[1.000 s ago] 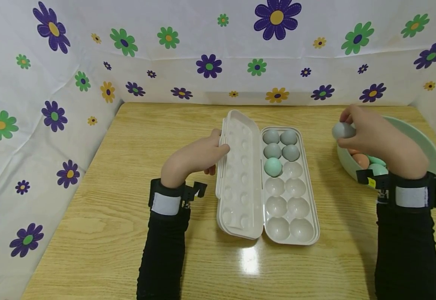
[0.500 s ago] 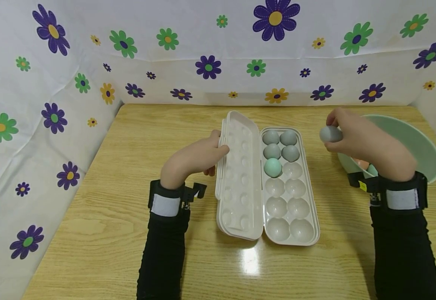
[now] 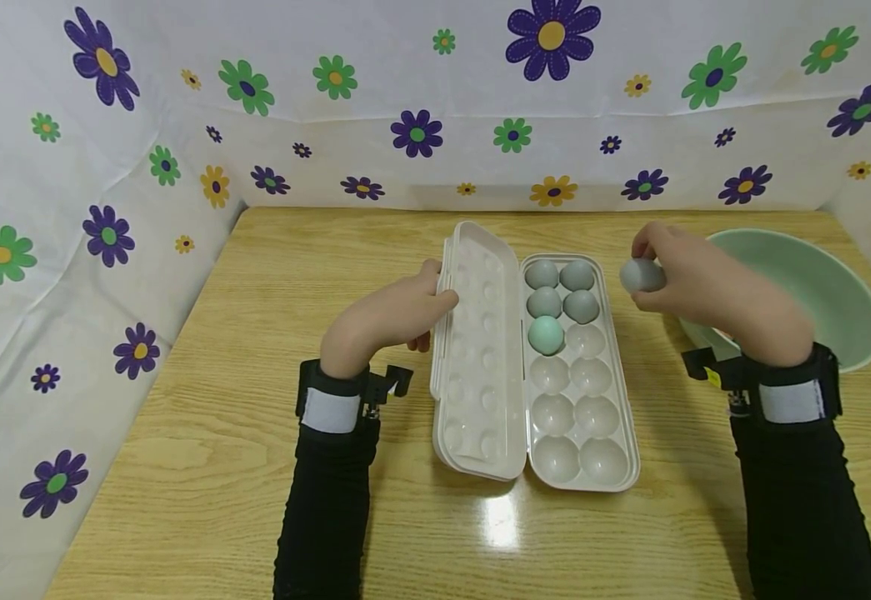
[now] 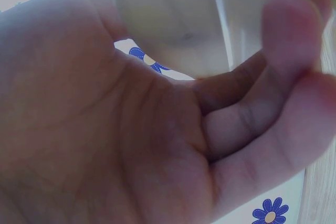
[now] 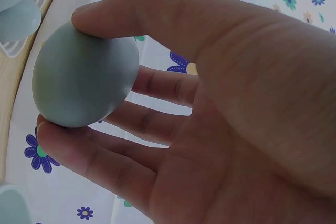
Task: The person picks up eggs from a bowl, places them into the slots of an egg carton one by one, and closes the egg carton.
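Observation:
A white plastic egg carton lies opened out on the table, its raised lid on the left. My left hand grips the lid's outer edge, thumb over the rim and fingers behind it. Between thumb and fingertips, my right hand pinches a pale blue-grey egg, held in the air just right of the carton; the right wrist view shows the egg close up. Several grey-blue eggs fill the far two rows of cups, and a mint green egg sits in the third row's left cup.
A light green bowl stands at the right, partly hidden behind my right forearm. The wooden table meets a flower-printed white cloth at the back and sides.
My right hand has moved left with the egg, away from over the bowl toward the carton. My left hand stays in place on the lid.

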Demonstrator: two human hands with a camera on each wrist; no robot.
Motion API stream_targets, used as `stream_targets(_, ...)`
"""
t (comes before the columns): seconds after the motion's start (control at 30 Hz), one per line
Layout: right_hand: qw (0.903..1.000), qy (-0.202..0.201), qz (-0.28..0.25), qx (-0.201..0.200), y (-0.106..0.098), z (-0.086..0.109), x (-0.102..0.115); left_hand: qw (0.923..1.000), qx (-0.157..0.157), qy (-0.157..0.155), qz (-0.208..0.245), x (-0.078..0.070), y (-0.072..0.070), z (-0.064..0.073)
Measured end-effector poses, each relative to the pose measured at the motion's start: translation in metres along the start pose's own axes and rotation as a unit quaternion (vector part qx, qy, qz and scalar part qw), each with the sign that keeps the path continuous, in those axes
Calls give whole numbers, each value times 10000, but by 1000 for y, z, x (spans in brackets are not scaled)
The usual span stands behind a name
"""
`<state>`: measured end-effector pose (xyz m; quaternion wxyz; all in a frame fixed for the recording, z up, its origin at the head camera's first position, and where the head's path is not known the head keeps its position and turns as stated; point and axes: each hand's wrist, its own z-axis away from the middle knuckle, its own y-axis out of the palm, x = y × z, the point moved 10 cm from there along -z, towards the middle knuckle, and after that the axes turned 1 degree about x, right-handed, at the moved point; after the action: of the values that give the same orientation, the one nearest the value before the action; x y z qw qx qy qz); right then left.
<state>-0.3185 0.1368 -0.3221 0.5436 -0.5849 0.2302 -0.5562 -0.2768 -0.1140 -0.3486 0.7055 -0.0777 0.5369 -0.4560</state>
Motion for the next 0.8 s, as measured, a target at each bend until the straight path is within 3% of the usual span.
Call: stream_targets(0.8,9998,-163,126,12,6,-3,11,10000,-10,84,-27,0,0,-1)
